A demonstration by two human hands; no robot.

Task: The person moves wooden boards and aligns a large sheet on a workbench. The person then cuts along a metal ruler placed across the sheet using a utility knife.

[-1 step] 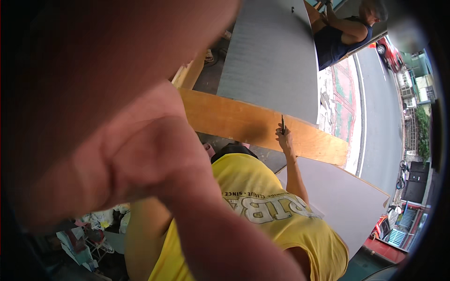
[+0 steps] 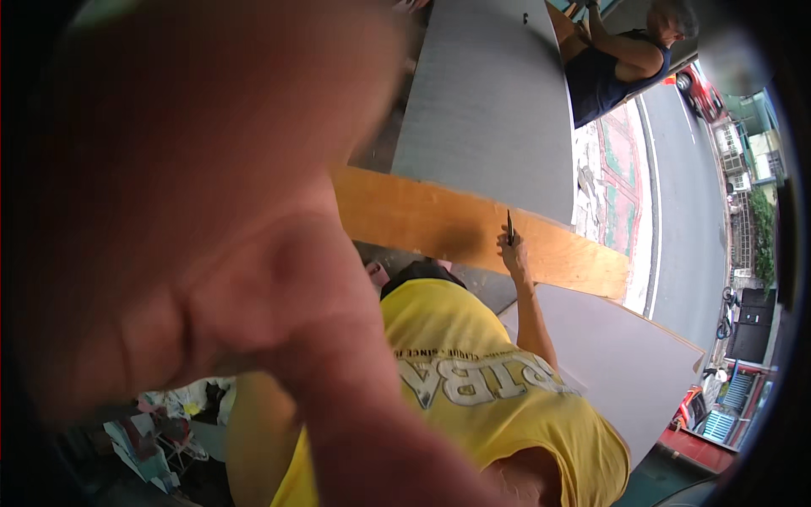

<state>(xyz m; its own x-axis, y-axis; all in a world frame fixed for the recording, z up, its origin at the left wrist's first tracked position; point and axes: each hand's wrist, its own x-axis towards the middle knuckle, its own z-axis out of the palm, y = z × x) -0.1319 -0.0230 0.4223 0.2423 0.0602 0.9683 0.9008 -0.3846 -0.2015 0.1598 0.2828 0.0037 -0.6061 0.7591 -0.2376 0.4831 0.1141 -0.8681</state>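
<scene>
- Left hand [image 2: 224, 237], nine o'clock: cannot tell its grip.
- Right hand [image 2: 514, 250], three o'clock, curls closed round a pen-like tool [image 2: 510, 225] over the wooden plank [image 2: 389, 207].
- Seemingly pausing; next likely needs left hand lowered.

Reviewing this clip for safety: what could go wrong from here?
The left hand, close to the camera, blocks much of the view, so a snag behind it could go unseen. The thin pen-like tool in the right hand might slip and mark the wooden board.
</scene>
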